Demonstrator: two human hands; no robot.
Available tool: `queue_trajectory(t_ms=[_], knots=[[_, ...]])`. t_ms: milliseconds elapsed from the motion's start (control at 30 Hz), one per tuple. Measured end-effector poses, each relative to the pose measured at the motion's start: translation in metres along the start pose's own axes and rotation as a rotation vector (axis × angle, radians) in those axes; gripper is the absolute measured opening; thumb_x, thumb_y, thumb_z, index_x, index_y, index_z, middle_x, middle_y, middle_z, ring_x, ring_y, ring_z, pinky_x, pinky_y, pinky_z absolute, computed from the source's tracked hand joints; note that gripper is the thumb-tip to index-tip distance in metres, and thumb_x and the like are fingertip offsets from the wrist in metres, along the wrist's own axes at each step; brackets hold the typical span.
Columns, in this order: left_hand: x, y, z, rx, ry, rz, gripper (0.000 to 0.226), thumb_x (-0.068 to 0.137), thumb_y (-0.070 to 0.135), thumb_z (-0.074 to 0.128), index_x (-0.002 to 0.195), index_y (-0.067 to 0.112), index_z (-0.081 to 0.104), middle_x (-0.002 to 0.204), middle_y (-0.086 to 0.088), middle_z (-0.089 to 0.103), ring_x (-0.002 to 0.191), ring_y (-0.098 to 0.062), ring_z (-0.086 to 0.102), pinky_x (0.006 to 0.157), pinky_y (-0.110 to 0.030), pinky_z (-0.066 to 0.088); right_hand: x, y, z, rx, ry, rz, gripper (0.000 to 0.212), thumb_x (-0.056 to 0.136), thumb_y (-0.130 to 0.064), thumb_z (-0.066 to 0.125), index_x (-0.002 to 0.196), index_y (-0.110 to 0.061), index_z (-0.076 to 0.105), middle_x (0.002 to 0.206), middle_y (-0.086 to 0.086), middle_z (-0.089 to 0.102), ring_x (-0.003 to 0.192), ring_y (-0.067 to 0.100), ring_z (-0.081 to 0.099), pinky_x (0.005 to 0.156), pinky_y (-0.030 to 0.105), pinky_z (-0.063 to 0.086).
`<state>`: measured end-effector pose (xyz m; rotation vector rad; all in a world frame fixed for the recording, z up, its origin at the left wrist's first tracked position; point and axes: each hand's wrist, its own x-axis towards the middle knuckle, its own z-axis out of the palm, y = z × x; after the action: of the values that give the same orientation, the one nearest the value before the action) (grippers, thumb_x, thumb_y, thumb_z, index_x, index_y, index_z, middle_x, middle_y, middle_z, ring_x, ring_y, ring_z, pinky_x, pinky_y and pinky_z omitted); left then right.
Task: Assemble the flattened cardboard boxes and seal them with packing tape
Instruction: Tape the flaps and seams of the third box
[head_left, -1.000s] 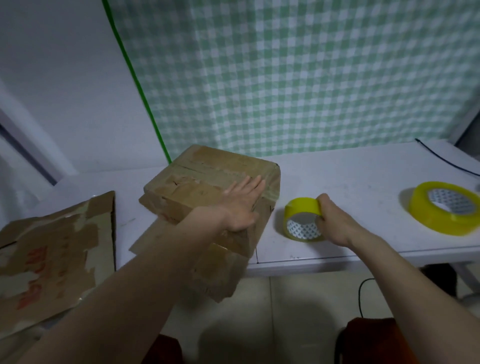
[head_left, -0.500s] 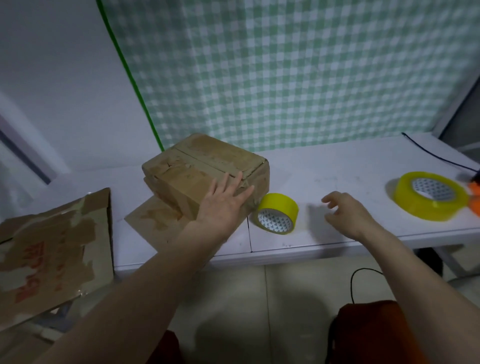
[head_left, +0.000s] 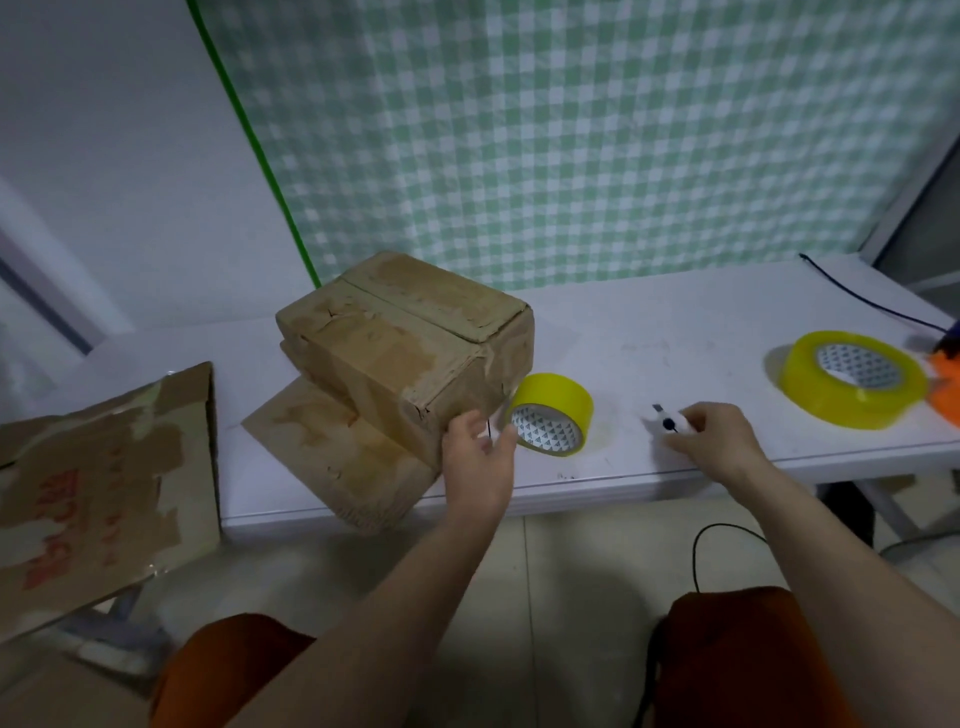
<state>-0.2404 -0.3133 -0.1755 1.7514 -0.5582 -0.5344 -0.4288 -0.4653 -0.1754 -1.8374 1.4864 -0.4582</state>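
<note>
Backdrop: green-and-white checked cloth (head_left: 597, 145) is hung behind the bench, with plain wall at 10 o'clock.
Surface: white table (head_left: 675, 338) runs across the middle of the view.
Flattened stock: worn flattened cardboard (head_left: 104, 467) is leaned at 9 o'clock, beside the table's end and off it.
Assembled item: cardboard box (head_left: 405, 353) is seen at 11 o'clock, flaps closed, one flap splayed beneath it over the table edge.
Spare roll: large tape roll (head_left: 854, 379) lies flat at 2 o'clock, well apart from the box.
Working roll: small yellow tape roll (head_left: 553, 413) is stood on edge at centre, just beside the box.
Left hand (head_left: 480, 457): fingers spread and relaxed, held near the box corner and the small roll; nothing is gripped.
Right hand (head_left: 719, 441): fingers are curled round a small white cutter (head_left: 667, 423).
Risk: the box could be tipped off the edge, as it overhangs on its flap; the upright roll could be knocked rolling; tape or a finger could be nicked if the blade is exposed, which cannot be told.
</note>
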Motion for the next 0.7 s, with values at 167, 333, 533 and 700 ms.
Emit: queue_trajectory(t_ms=[167, 333, 533, 700], knots=[[0.021, 0.031, 0.015, -0.697, -0.107, -0.568, 0.033, 0.093, 0.019, 0.063, 0.122, 0.003, 0.055, 0.098, -0.009, 0.062, 0.09, -0.021, 0.062, 0.082, -0.032, 0.054, -0.002, -0.026, 0.001, 0.199, 0.059, -0.247, 0.011, 0.087, -0.008, 0.065, 0.084, -0.018, 0.069, 0.082, 0.01, 0.064, 0.074, 0.025, 0.054, 0.072, 0.044, 0.05], [0.034, 0.035, 0.022, -0.918, -0.084, -0.661, 0.033, 0.09, 0.003, 0.064, 0.121, -0.003, 0.054, 0.091, -0.012, 0.057, 0.078, -0.022, 0.06, 0.054, -0.027, 0.058, -0.001, -0.073, 0.012, 0.021, 0.112, -0.619, 0.025, 0.089, -0.001, 0.059, 0.107, -0.015, 0.071, 0.092, 0.001, 0.048, 0.082, 0.013, 0.049, 0.078, 0.019, 0.043], [0.035, 0.031, 0.022, -0.875, -0.114, -0.635, 0.006, 0.088, -0.005, 0.063, 0.084, -0.003, 0.058, 0.086, -0.012, 0.059, 0.078, -0.017, 0.06, 0.062, -0.021, 0.056, 0.001, -0.108, 0.034, -0.219, 0.085, -0.951, 0.014, 0.084, 0.0, 0.061, 0.092, -0.01, 0.066, 0.09, 0.005, 0.059, 0.084, 0.025, 0.056, 0.068, 0.036, 0.045], [0.042, 0.025, 0.021, -0.861, -0.117, -0.608, 0.007, 0.089, -0.004, 0.062, 0.085, 0.002, 0.062, 0.082, -0.009, 0.062, 0.075, -0.014, 0.06, 0.069, -0.021, 0.056, 0.016, -0.125, 0.05, -0.419, 0.043, -1.07, 0.015, 0.082, 0.001, 0.061, 0.093, -0.008, 0.068, 0.095, 0.009, 0.059, 0.091, 0.031, 0.054, 0.066, 0.038, 0.046]])
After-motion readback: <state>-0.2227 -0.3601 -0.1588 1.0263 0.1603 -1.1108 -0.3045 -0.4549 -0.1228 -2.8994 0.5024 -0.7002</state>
